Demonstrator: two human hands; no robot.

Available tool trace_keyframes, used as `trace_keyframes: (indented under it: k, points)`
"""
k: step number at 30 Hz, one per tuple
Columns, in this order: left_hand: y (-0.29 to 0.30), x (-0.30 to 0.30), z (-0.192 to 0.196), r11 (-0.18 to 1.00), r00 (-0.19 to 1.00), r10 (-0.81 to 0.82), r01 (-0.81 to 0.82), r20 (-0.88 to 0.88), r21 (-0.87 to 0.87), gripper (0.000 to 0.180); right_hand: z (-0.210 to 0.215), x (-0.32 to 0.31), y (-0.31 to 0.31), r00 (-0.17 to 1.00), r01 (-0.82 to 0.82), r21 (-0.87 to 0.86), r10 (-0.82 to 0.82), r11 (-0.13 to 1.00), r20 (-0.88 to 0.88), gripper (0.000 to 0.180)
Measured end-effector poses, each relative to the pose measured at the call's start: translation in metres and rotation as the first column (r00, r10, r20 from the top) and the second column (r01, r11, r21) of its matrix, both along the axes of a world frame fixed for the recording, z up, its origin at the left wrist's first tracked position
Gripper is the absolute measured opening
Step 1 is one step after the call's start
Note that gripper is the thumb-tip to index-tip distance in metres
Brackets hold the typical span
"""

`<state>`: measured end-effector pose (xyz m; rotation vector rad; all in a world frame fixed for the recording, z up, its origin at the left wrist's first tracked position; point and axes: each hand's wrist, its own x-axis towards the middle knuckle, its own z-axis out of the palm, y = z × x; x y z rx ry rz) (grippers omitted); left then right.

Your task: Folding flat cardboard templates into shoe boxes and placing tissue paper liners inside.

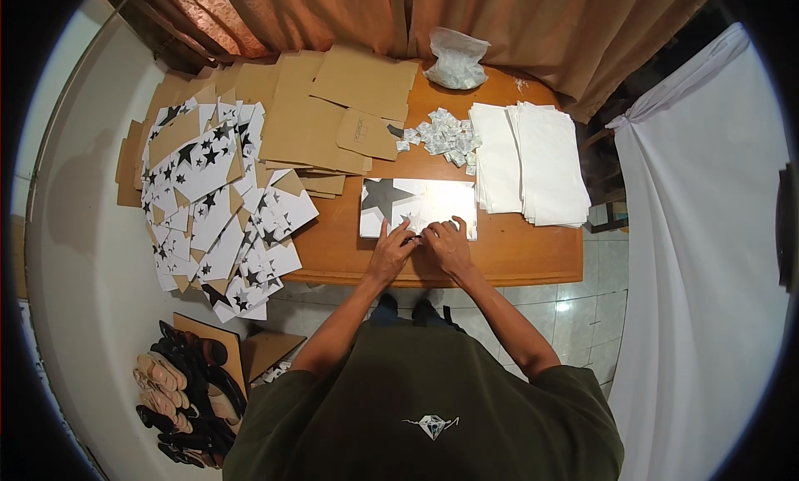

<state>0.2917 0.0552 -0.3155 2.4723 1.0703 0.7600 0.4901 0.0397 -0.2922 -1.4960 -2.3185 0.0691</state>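
Observation:
A flat white box (pixel 445 200) with black and grey stars lies in front of me on the wooden table, its lid down. Both hands meet at the middle of its near edge. My left hand (pixel 391 251) has its fingers bent over that edge, with fingertips on the top. Close beside it, my right hand (pixel 448 246) grips the same edge with curled fingers. Something small and dark shows between the two hands, too little of it to name. The thumbs are partly hidden.
A heap of star-printed card boxes (pixel 218 231) covers the table's left end, beside flat brown cardboard (pixel 291 106). Small white sachets (pixel 445 136) lie behind the box, near a clear plastic bag (pixel 457 61). White paper sheets (pixel 549 161) are stacked at right. Shoes (pixel 187 394) stand on the floor, lower left.

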Motion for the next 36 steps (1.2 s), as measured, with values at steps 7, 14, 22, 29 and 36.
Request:
trace_keyframes:
  k: [7, 14, 22, 29, 36]
  points:
    - [0.000, -0.010, -0.009, 1.000, 1.000, -0.004, 0.004, -0.021, 0.004, 0.037, 0.002, -0.008, 0.002, 0.973, -0.087, -0.036, 0.093, 0.996, 0.210, 0.018]
    - [-0.001, -0.012, -0.006, 1.000, 1.000, -0.019, 0.019, -0.016, 0.014, 0.038, -0.001, -0.016, -0.007, 0.987, -0.003, 0.032, -0.002, 0.999, 0.159, 0.023]
    - [0.003, -0.004, -0.004, 0.999, 0.999, -0.032, 0.032, 0.005, 0.042, 0.028, -0.015, -0.008, -0.005, 0.999, 0.036, 0.096, -0.034, 0.995, -0.021, 0.022]
    - [0.016, 0.001, 0.004, 1.000, 0.997, -0.004, 0.002, -0.082, -0.026, 0.044, -0.026, 0.010, -0.011, 0.960, -0.025, 0.080, 0.046, 0.996, -0.275, 0.036]
    - [0.065, 0.008, 0.037, 0.990, 0.901, -0.013, -0.050, -0.434, -0.133, 0.114, -0.024, 0.013, -0.008, 0.972, -0.046, 0.112, 0.070, 0.993, -0.223, 0.028]
